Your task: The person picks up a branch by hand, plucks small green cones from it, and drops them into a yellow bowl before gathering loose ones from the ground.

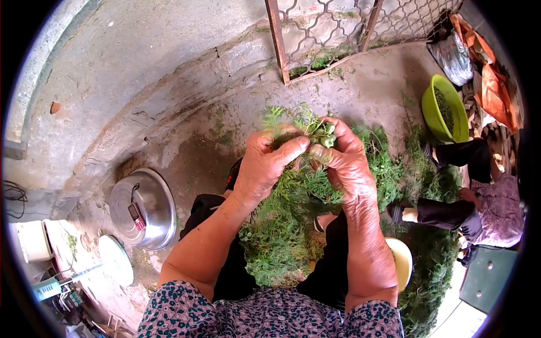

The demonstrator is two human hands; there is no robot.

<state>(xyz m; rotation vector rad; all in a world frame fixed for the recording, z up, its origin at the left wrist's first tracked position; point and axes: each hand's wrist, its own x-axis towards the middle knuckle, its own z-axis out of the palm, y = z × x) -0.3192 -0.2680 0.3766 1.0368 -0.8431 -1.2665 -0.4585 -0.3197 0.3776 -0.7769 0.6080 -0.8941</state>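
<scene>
Both hands meet in front of me over a feathery green evergreen sprig [306, 119]. My left hand [265, 163] pinches the sprig between thumb and fingers. In my right hand [350, 160], thumb and curled fingers close around a small cluster of green seed cones [327, 135] beside the sprig. More leafy green [324, 185] shows just under the two hands. Below, between my dark-trousered legs, lies a heap of cut evergreen branches [276, 236].
A lime-green basin [445, 110] of small green pieces stands at right, near another seated person [496, 208]. An upturned metal basin [160, 203] with a phone [137, 217] on it is at left. A pale yellow bowl [400, 263] sits by my right arm; a metal lattice [332, 34] is ahead.
</scene>
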